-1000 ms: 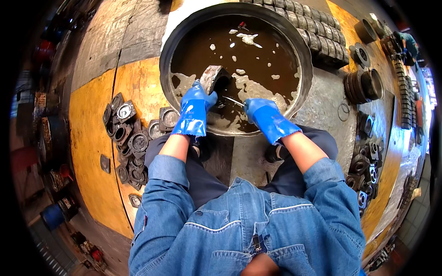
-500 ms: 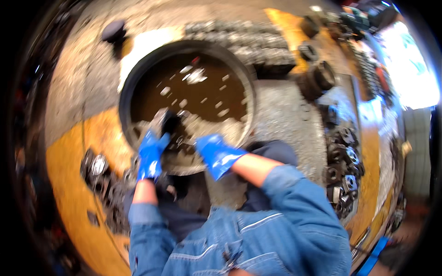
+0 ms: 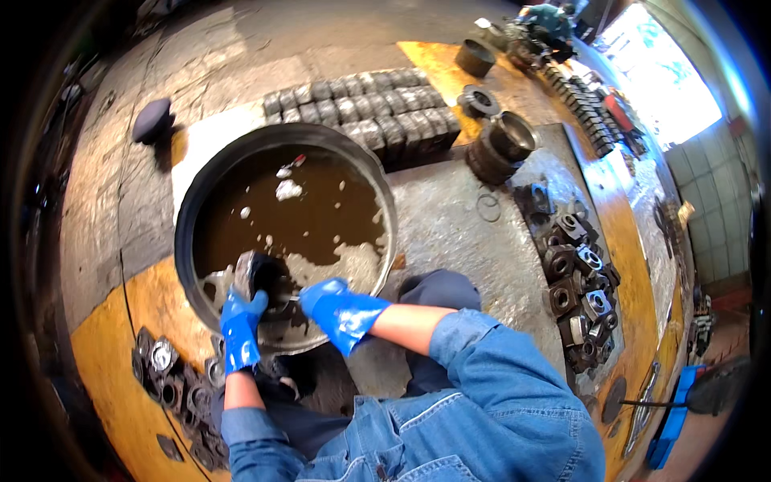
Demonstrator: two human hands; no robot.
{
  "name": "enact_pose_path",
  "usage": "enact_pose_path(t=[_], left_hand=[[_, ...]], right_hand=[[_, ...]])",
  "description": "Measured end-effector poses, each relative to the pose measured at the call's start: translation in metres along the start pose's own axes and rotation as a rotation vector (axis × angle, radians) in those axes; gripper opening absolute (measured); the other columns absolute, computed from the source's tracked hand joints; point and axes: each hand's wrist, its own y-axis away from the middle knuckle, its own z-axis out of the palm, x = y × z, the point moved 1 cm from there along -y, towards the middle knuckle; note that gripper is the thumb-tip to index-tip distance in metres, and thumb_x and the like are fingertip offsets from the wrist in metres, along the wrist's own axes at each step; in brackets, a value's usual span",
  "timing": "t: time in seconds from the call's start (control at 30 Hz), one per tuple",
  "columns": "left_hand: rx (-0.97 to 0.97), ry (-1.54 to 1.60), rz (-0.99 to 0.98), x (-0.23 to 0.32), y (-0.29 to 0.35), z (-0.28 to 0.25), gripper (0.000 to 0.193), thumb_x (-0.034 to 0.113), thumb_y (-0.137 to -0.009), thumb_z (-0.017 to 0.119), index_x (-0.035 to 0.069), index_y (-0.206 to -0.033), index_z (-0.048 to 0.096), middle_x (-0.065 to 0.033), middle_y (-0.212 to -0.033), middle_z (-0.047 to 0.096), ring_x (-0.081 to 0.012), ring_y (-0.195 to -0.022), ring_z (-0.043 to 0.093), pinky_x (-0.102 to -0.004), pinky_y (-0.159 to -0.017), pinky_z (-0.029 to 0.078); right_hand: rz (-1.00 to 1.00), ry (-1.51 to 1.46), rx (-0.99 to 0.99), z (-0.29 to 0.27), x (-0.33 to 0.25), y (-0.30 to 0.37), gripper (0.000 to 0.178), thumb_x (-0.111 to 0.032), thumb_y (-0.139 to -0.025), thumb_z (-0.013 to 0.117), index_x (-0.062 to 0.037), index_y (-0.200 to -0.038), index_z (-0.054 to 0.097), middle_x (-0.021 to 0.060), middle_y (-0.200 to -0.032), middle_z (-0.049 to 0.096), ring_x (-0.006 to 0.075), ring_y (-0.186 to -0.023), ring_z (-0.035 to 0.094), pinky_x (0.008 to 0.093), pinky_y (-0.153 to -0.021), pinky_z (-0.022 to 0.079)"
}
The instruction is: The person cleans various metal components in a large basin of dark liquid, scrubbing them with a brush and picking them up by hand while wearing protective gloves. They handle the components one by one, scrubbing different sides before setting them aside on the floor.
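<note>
A round metal tub [image 3: 186, 233] of brown liquid [image 3: 281, 217] stands in front of me, with pale foam [image 3: 353, 269] along its near side. My left hand [image 3: 241, 321], in a blue rubber glove, is closed on a dark, hollow metal part [image 3: 250, 273] at the tub's near left, above the liquid. My right hand [image 3: 337, 312], gloved alike, is closed at the near rim. A thin, light-coloured rod [image 3: 287, 298] juts from its fingers toward the metal part; the rod's far end is lost against the dark metal and liquid.
Rows of metal blocks [image 3: 361, 108] sit behind the tub. Stacked metal rings [image 3: 494, 153] stand to the right, near a long heap of dark castings [image 3: 574, 281]. More castings [image 3: 181, 394] lie at lower left. A dark rounded stool [image 3: 152, 120] stands far left. A person [image 3: 550, 24] is at far right.
The view has shifted, so the tub sits lower and further left. My right hand has come closer to the metal part, and the thin rod now shows. My left hand keeps its hold.
</note>
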Motion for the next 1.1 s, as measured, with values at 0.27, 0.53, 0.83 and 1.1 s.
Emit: enact_pose_path(t=[0.27,0.53,0.83,1.1], left_hand=[[-0.005,0.105,0.047,0.018,0.028,-0.028,0.085,0.059,-0.082,0.077,-0.004,-0.137,0.061,-0.0322,-0.129,0.067,-0.045,-0.125,0.064,-0.0477,-0.106,0.049],[-0.01,0.065,-0.062,0.023,0.023,-0.021,0.083,0.056,-0.08,0.077,-0.003,-0.137,0.062,-0.0308,-0.129,0.068,-0.0425,-0.124,0.066,-0.0462,-0.106,0.051],[-0.069,0.034,-0.12,0.03,0.027,-0.029,0.09,0.06,-0.082,0.076,-0.002,-0.143,0.056,-0.0286,-0.136,0.066,-0.0412,-0.127,0.064,-0.046,-0.11,0.05],[-0.013,0.154,-0.026,0.02,0.023,-0.019,0.075,0.05,-0.079,0.076,0.0,-0.133,0.064,-0.0288,-0.119,0.072,-0.0445,-0.113,0.07,-0.0467,-0.1,0.055]], right_hand=[[0.34,-0.158,-0.437,-0.106,-0.031,0.004,0.033,-0.025,-0.093,0.069,-0.0107,-0.122,0.077,0.0136,-0.116,0.078,0.0351,-0.109,0.075,0.0503,-0.088,0.06],[0.32,-0.032,-0.38,-0.11,-0.024,0.007,0.03,-0.025,-0.098,0.06,-0.0144,-0.123,0.074,0.0143,-0.115,0.077,0.0357,-0.109,0.074,0.046,-0.091,0.059],[0.489,-0.055,-0.342,-0.087,0.004,-0.006,0.037,-0.025,-0.108,0.042,-0.011,-0.128,0.069,0.0161,-0.128,0.073,0.038,-0.118,0.07,0.0502,-0.102,0.054],[0.415,-0.004,-0.23,-0.062,0.009,-0.013,0.031,-0.032,-0.103,0.054,-0.0126,-0.121,0.07,0.0205,-0.115,0.075,0.0417,-0.108,0.071,0.053,-0.091,0.056]])
